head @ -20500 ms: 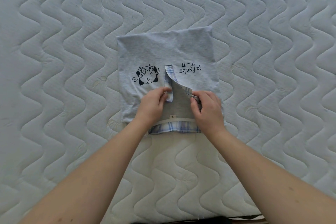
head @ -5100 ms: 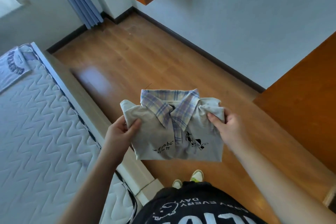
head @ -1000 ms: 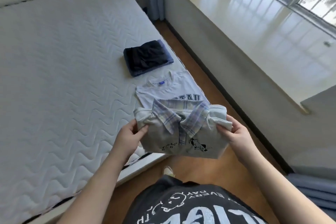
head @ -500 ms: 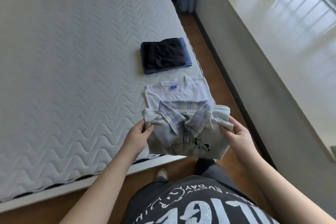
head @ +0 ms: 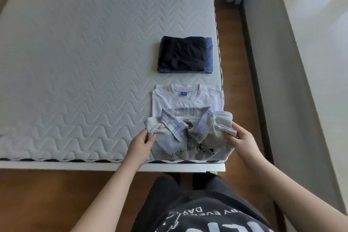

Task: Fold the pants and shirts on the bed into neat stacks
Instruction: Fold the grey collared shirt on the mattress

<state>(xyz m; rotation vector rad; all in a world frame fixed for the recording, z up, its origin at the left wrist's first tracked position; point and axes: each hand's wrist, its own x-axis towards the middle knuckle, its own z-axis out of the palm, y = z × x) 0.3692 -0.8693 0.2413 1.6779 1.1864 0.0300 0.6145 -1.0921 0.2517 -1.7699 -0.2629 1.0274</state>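
Folded grey shirt (head: 190, 142) w/ plaid collar is gripped at both sides: left hand (head: 141, 144) fingers curled round left edge, right hand (head: 243, 142) fingers curled round right shoulder fold. Shirt is held at near right corner of mattress (head: 84, 62), overlapping near part of folded white T-shirt (head: 185, 100). Whether it is touching the T-shirt cannot be told. Folded dark pants (head: 185, 54) are laid just beyond T-shirt, by right edge. Wood floor (head: 237, 47) is seen to the right.

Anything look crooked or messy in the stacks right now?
Mostly tidy. In the dark pants stack, a blue layer sticks out on the right, so its edges aren't flush. The collared shirt, gripped by both hands, is bunched at its shoulders over the white T-shirt.
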